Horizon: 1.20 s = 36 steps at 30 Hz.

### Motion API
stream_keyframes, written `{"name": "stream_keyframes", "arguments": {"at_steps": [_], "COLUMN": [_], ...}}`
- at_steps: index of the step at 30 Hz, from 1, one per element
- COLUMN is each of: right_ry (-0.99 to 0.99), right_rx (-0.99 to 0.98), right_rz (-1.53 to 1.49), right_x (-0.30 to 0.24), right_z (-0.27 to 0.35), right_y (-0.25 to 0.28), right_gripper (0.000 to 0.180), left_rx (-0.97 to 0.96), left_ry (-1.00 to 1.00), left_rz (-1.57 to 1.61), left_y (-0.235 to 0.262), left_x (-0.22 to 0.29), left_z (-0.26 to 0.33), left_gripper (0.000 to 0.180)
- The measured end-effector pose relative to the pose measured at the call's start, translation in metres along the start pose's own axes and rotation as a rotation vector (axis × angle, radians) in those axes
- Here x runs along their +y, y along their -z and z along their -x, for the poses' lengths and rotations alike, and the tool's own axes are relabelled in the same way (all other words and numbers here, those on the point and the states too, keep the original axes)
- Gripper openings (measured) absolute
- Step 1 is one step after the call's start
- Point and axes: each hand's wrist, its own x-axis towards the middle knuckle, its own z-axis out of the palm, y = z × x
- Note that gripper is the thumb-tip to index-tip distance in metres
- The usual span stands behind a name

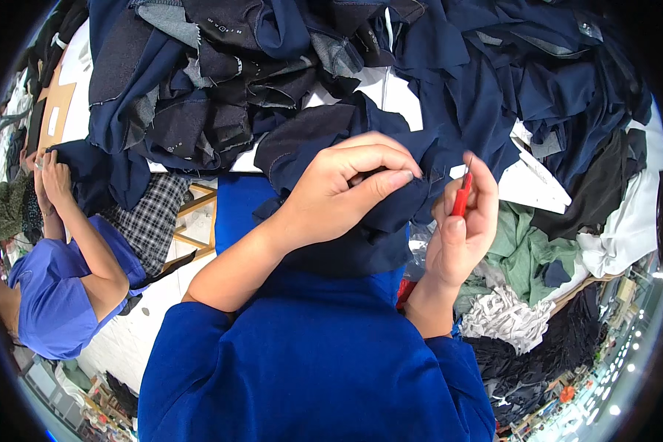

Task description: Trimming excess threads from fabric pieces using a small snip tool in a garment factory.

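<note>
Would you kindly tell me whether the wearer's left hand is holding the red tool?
No, the red tool is in the right hand.

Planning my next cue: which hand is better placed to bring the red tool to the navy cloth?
Probably the right hand: it holds the red tool, raised beside the navy cloth. The left hand is curled over that cloth, with no tool showing.

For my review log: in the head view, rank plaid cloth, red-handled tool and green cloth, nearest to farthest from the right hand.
1. Red-handled tool: held in the right hand.
2. Green cloth: just right of it.
3. Plaid cloth: far left.
</note>
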Motion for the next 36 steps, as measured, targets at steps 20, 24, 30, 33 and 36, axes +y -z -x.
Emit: {"name": "stream_keyframes", "arguments": {"at_steps": [20,24,30,33,36], "right_ry": [0.482,0.576,0.656,0.353,0.164], "right_rx": [-0.046,-0.055,-0.096,0.005,0.009], "right_rz": [0.658,0.702,0.737,0.675,0.347], "right_x": [0.001,0.002,0.005,0.007,-0.002], "right_z": [-0.006,-0.008,-0.006,0.004,0.014], "right_y": [-0.004,-0.002,-0.002,0.001,-0.007], "right_gripper": [0.023,0.024,0.024,0.033,0.051], "left_rx": [0.115,0.003,0.054,0.104,0.167], "left_ry": [-0.214,-0.048,-0.029,-0.083,-0.175], "left_rz": [-0.263,0.138,0.210,0.126,0.012], "left_y": [-0.006,-0.002,-0.005,-0.007,-0.008], "left_x": [0.008,0.007,0.009,0.005,0.001], "left_z": [0.003,0.005,0.004,0.006,0.005], "left_gripper": [0.009,0.012,0.018,0.020,0.021]}}
